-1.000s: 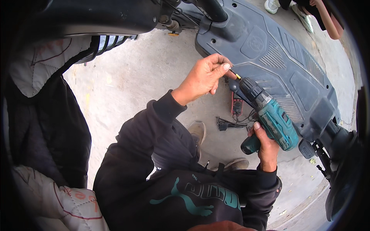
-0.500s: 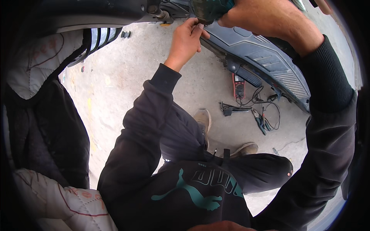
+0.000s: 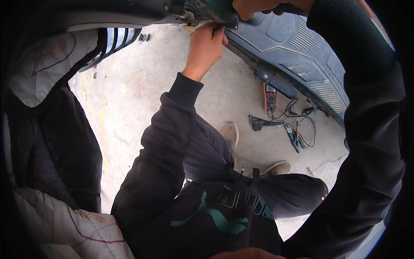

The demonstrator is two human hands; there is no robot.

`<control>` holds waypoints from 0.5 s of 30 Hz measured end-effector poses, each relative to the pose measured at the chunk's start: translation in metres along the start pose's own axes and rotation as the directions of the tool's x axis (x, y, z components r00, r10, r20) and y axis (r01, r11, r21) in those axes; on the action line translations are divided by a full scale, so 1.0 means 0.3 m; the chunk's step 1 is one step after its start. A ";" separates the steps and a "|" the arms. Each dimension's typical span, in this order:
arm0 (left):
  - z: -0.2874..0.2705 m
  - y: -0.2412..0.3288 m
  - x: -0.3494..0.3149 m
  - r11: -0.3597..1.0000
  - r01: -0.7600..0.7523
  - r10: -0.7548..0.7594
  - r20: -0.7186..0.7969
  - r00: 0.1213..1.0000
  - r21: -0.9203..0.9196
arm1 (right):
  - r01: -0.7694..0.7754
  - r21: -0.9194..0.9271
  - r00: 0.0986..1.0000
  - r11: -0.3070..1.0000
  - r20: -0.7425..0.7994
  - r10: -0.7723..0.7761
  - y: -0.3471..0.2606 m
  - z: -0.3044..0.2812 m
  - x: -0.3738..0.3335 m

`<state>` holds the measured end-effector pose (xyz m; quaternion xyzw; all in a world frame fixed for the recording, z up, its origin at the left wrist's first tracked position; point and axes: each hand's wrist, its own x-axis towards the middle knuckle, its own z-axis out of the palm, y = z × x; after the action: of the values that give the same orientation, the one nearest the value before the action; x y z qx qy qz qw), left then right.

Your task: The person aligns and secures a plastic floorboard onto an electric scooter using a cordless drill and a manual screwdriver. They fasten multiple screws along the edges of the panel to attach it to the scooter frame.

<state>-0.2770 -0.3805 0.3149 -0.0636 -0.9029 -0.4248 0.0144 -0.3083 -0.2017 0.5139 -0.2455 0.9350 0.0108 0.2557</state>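
Note:
My left hand (image 3: 205, 51) is raised at the top centre, its fingers bent and pressed together against the lower edge of a dark green part (image 3: 217, 14). Whatever lies between those fingertips is hidden. Cut off by the top edge, my right hand (image 3: 263, 6) has its fingers curled beside the same green part; what they close around is out of sight. Just left of my left fingertips, a metal rod-like fitting (image 3: 188, 17) sticks out under a black vehicle panel (image 3: 108, 13). The grey ribbed footboard (image 3: 297, 47) of a scooter runs off to the right below my right hand.
On the concrete floor (image 3: 142, 90) lie a red multimeter (image 3: 271, 98) with black leads, a black bracket-like piece (image 3: 261, 124) and pliers (image 3: 294, 137). A white quilted cover (image 3: 64, 216) with black cloth (image 3: 64, 146) hangs at the left. My shoes (image 3: 230, 134) stand below.
My right hand and forearm have shifted up and right, baring more of the footboard. My left hand stays at the green part, its fingers drawn closer together. The view has shifted slightly.

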 end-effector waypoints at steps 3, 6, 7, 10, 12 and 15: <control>-0.015 -0.043 0.017 0.997 0.013 -0.004 -0.131 0.991 0.071 | 0.154 -0.004 0.984 0.988 0.086 -0.153 0.024 -0.034 0.005; -0.005 -0.041 0.025 0.999 0.028 -0.020 -0.165 0.986 0.045 | 0.147 0.019 0.979 0.989 0.143 -0.149 0.041 -0.062 -0.011; 0.001 -0.040 0.028 0.999 0.028 -0.023 -0.163 0.986 0.026 | 0.118 0.012 0.983 0.993 0.140 -0.118 0.042 -0.063 -0.015; 0.011 -0.088 0.049 0.985 0.137 -0.135 -0.027 0.991 0.108 | 0.030 -0.032 0.995 0.999 0.094 -0.026 0.037 -0.055 -0.032; 0.013 -0.118 0.065 0.994 0.056 -0.058 0.012 0.998 0.097 | -0.023 -0.057 0.999 0.998 0.048 0.025 0.002 -0.042 -0.053; 0.023 -0.176 0.114 1.000 -0.010 0.010 0.052 0.999 0.006 | 0.103 0.001 0.992 0.995 0.075 -0.103 0.054 -0.057 -0.052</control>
<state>-0.3173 -0.4050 0.2727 -0.0789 -0.9040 -0.4201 -0.0067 -0.3122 -0.1829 0.5347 -0.2933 0.9108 0.0081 0.2905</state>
